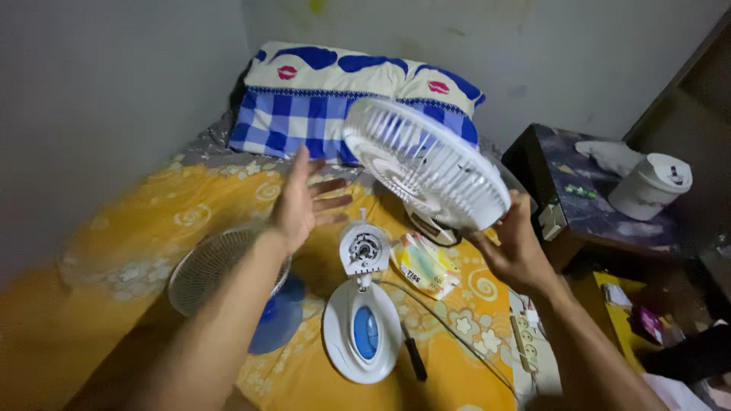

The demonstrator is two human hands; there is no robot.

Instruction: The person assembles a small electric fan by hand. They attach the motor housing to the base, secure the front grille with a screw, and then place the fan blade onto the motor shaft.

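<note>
My right hand grips the lower rim of a white round fan grille and holds it up, tilted, over the bed. Left of the grille my left hand is raised with fingers spread and holds nothing. Below both hands the white and blue fan base with its bare motor head lies on the yellow sheet. A second wire grille rests at the left, on top of blue fan blades. A small yellow packet lies beside the motor.
A dark screwdriver and a cord lie near the base. A white power strip sits at the bed's right edge. A blue checked pillow leans on the wall. A dark side table carries a white lidded container.
</note>
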